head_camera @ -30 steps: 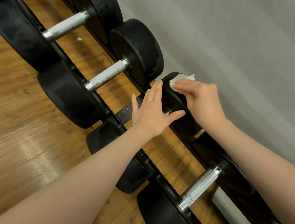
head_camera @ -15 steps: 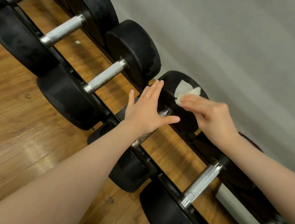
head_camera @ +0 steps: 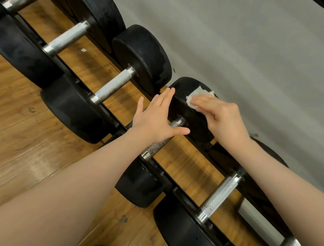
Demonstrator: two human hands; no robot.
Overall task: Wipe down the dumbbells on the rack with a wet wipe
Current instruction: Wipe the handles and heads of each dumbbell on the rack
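Right hand (head_camera: pixel 222 118) presses limp white wet wipe (head_camera: pixel 198 97) flat on heavy black rubber dumbbell head (head_camera: pixel 190 116); left hand (head_camera: pixel 155 118), fingers straight, steadies beside it (won't budge).

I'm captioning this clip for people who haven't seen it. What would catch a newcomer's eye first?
Two bare forearms reach in from below to the middle of the frame. There the right hand presses a white wipe onto a dumbbell's far head, and the left hand lies flat over its handle. Around them a row of black dumbbells on a rack runs diagonally across, by a grey wall.
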